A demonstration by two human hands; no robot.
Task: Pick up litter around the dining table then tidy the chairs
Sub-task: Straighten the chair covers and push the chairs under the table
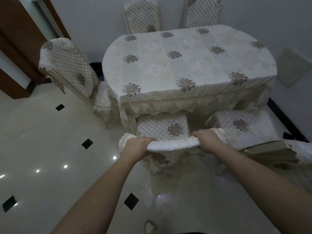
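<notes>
Both hands grip the top rail of the near chair (172,144). Left hand (136,146) is curled over the rail's left end, fingers wrapped over the far side of the padded cover; right hand (208,140) is curled over the right end in the same manner. Forearms extend from the lower edge of the view up to the rail.

Chair seat, quilted with a flower motif, sits partly under the edge of the dining table (189,65), its front edge beneath the hanging lace hem of the tablecloth. Table is oval, covered in a cream cloth with repeated flower patterns.

Second chair (243,125) stands just to the right of the gripped one, its seat also near the table edge and its backrest cut off at the right side of the view. Third chair (70,68) stands at the table's left end, angled, with its seat touching the cloth. Two further chairs (142,16) stand at the far side against the wall, backs upright.

Floor (50,141) is glossy pale tile with small black diamond insets and light reflections. Brown door frame (20,39) occupies the upper left. Flat pale panel (293,66) leans at the wall on the right.
</notes>
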